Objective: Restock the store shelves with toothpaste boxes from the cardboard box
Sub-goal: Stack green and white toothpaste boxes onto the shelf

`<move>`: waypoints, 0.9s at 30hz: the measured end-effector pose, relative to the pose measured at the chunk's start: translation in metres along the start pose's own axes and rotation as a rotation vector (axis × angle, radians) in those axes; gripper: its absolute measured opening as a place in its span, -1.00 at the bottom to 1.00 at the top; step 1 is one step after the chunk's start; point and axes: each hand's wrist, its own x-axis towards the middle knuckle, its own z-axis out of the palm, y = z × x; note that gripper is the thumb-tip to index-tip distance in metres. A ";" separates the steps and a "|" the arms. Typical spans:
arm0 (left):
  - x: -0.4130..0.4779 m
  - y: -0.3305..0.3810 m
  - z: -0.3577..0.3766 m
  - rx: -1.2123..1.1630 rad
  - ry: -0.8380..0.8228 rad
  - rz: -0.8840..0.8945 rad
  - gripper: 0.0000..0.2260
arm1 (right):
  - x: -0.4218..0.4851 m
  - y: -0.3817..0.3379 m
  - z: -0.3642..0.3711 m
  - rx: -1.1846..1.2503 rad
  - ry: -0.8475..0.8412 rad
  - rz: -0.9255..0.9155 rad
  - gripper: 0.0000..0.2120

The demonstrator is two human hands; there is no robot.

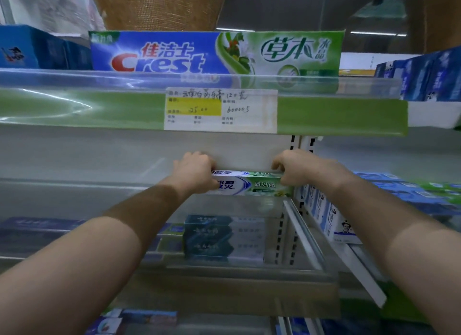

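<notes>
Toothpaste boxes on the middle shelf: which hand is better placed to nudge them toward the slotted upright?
Probably the left hand: it grips the left end of the toothpaste boxes, so it can push them rightward. The right hand holds the end beside the slotted upright.

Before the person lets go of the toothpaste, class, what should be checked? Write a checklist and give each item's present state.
1. Both hands holding the load: left hand and right hand grip opposite ends of the toothpaste boxes: ok.
2. Boxes level, printed face outward: ok.
3. Boxes fully resting on the shelf: cannot tell, their underside is hidden.
4. Headroom under the shelf above: a gap shows over the boxes: ok.
5. Price label matches this product: cannot tell, it sits on the upper shelf edge and its handwriting is hard to read.
</notes>
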 end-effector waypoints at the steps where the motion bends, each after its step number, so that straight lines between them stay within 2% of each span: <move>1: 0.000 -0.001 0.000 0.019 0.002 -0.016 -0.70 | 0.001 0.002 -0.001 -0.005 -0.002 0.008 -0.64; 5: 0.002 0.000 0.002 0.027 0.011 -0.046 -0.68 | 0.000 -0.001 0.002 -0.039 0.019 0.011 -0.78; 12: 0.004 -0.003 0.003 0.010 0.007 -0.058 -0.66 | -0.001 -0.008 0.009 -0.030 0.095 0.003 -0.75; 18: 0.005 -0.001 0.003 -0.003 0.002 -0.058 -0.66 | 0.000 -0.011 0.006 -0.004 0.067 -0.002 -0.85; 27: 0.002 -0.005 0.004 -0.052 0.015 -0.034 -0.79 | 0.002 -0.031 0.006 -0.109 0.176 -0.018 -0.80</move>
